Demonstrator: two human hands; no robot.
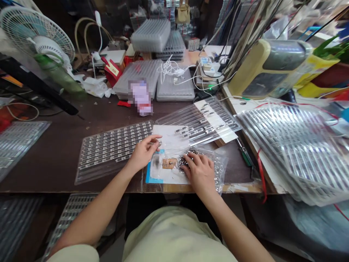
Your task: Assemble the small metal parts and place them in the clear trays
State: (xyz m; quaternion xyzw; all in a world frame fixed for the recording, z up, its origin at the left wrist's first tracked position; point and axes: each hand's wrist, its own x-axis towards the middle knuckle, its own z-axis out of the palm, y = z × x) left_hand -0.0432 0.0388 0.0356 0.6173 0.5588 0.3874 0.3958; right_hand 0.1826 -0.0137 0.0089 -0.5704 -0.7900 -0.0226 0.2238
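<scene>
My left hand is closed, thumb and forefinger pinching a small metal part over a white sheet. The part is too small to make out in detail. Fingers apart and slightly bent, my right hand rests on a heap of small shiny metal parts on a clear plastic bag. Between the hands lies a small tan block on a white and blue sheet. Left of my left hand is a clear ribbed tray with rows of dark metal pieces.
Behind, a second ribbed tray carries scattered pieces and a white strip. A screwdriver lies to its right. Stacked trays crowd the right side. A phone, cables, a fan and a green bottle stand farther back.
</scene>
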